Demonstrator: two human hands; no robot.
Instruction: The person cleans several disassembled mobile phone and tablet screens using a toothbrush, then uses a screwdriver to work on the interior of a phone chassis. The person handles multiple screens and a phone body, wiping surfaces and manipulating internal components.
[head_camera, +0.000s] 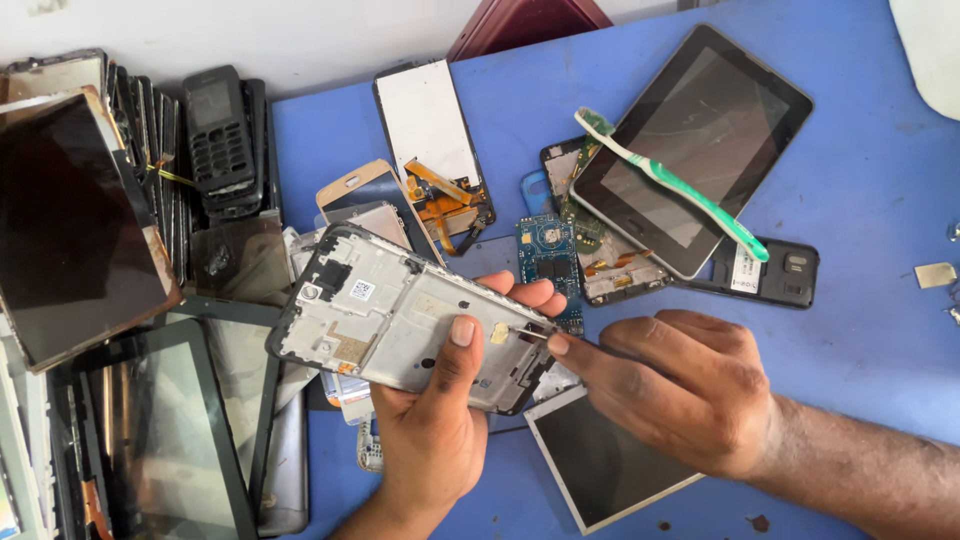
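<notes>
My left hand (435, 420) grips an opened phone frame (385, 315), silver-grey inside with a black rim, held face-down above the blue table with my thumb pressed on its middle. My right hand (670, 385) pinches a thin metal tool (530, 332) whose tip touches the frame's right end near a small yellow patch. A blue circuit board (545, 250) lies just behind my fingers. A loose dark screen panel (600, 460) lies under my right hand.
A black tablet (690, 150) with a green-and-white toothbrush (670, 180) across it lies at the back right. A white-backed screen (430, 125), an old keypad phone (218, 130) and stacked screens and tablets (70, 230) crowd the left. Small metal bits (935, 275) sit at the right edge.
</notes>
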